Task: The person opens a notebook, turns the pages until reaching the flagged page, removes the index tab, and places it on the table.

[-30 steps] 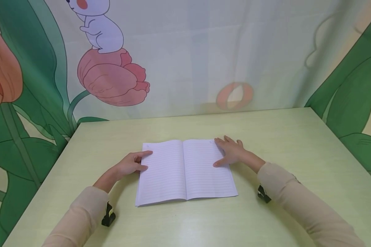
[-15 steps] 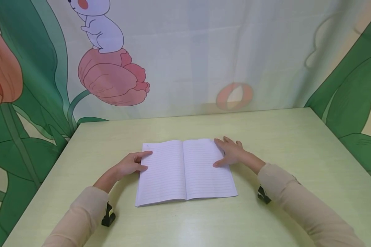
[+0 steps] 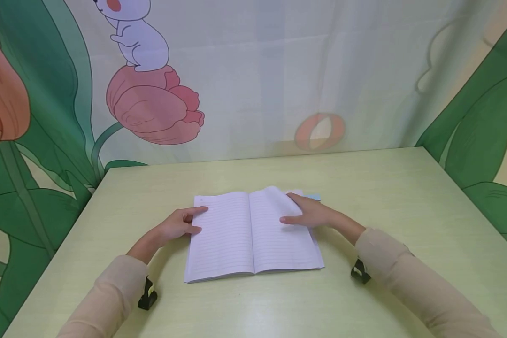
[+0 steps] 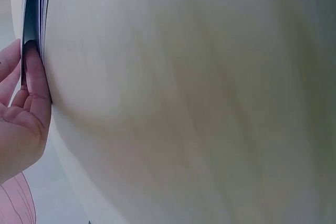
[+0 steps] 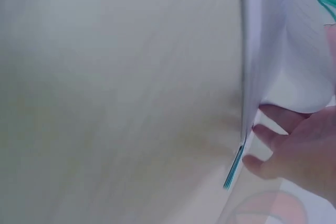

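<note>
An open lined notebook (image 3: 224,239) lies on the table, its two pages facing up. My left hand (image 3: 176,225) grips its left edge. The thumb and index finger are on top of the page, while in the left wrist view another finger (image 4: 34,72) of it sits between the layers of sheets. On the other side my right hand (image 3: 311,212) pinches the upper outer part of a right-hand page (image 3: 274,202), thumb on top and fingers at its edge. That page bends up and inward. Past its top corner, light-blue tabs (image 3: 312,197) stick out.
The pale wooden table (image 3: 253,310) spreads around the notebook. Behind it hangs a curtain (image 3: 236,94) printed with flowers and a white animal. Black devices (image 3: 148,295) are strapped under both cuffs.
My right hand has shifted left and taken the right page with it, so its top corner lifts and curls. The light-blue tabs have come into sight. My left hand stays put.
</note>
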### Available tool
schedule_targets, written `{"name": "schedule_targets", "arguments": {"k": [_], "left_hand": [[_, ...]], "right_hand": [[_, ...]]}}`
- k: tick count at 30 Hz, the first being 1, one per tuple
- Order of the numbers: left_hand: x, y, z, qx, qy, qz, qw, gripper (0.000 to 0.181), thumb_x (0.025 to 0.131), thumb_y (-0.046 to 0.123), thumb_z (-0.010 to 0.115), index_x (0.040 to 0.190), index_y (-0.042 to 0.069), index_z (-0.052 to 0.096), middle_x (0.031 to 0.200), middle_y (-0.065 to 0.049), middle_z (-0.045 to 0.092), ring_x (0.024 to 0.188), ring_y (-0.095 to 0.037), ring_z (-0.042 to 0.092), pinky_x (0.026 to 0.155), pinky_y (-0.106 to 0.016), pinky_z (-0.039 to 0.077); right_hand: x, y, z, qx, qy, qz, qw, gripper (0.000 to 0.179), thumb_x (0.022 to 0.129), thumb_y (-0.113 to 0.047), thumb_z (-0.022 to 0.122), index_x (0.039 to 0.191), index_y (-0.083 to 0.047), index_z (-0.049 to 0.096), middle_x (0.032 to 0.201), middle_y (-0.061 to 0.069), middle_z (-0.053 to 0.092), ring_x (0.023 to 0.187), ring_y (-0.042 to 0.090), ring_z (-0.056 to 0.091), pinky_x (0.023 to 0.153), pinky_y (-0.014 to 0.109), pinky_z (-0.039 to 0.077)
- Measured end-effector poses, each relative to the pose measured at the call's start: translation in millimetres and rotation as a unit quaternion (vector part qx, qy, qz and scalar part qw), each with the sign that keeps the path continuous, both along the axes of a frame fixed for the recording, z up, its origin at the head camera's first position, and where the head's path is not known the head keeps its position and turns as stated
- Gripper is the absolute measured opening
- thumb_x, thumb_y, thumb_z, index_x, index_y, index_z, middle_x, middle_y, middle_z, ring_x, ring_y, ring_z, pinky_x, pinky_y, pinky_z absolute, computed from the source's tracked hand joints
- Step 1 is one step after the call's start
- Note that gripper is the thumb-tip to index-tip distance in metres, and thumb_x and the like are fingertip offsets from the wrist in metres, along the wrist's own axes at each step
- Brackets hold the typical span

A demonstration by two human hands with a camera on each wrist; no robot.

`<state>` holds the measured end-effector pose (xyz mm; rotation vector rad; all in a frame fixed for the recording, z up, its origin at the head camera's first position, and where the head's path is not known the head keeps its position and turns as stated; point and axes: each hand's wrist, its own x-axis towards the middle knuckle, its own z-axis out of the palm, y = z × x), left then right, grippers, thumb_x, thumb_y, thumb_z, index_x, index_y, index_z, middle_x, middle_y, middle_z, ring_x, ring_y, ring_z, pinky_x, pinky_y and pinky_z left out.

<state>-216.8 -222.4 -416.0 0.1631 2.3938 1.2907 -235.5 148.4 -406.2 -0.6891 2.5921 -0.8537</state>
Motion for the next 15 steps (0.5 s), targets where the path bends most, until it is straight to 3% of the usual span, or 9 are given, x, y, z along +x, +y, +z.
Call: {"name": "schedule_targets", "arguments": {"k": [3,7,15], "left_hand": [[-0.3,0.3,-0.4,-0.001,0.000,0.001,1.0000,0.060,0.082,0.003,0.064,0.137,0.010,0.042,0.081,-0.007,0.037,0.083,-0.022,0.042,0.065,-0.027,0.035],[-0.6,1.3,-1.5,-0.007,-0.001,0.003,1.0000,0.059,0.082,0.003,0.064,0.137,0.011,0.043,0.082,-0.008,0.037,0.083,-0.023,0.042,0.065,-0.027,0.035],[0.0,1.7,-0.1,0.002,-0.009,0.006,0.9999,0.060,0.082,0.001,0.063,0.137,0.010,0.041,0.085,-0.009,0.041,0.085,-0.023,0.044,0.065,-0.027,0.037]], "right_hand": [[5.5,-4.9,4.7,-0.073,-0.057,-0.010,0.9957,0.072,0.086,-0.050,0.055,0.140,-0.008,0.032,0.130,0.013,0.046,0.112,0.026,0.048,0.092,0.043,0.039],[11.4,-11.7,8.6,-0.126,-0.107,-0.004,0.9862,0.068,0.090,-0.049,0.047,0.143,-0.011,0.028,0.138,0.012,0.039,0.119,0.025,0.042,0.096,0.043,0.035],[22.4,-34.2,13.9,-0.146,-0.133,0.025,0.9801,0.073,0.094,-0.048,0.040,0.147,-0.010,0.008,0.148,0.014,0.018,0.135,0.026,0.017,0.107,0.043,0.016]]}}
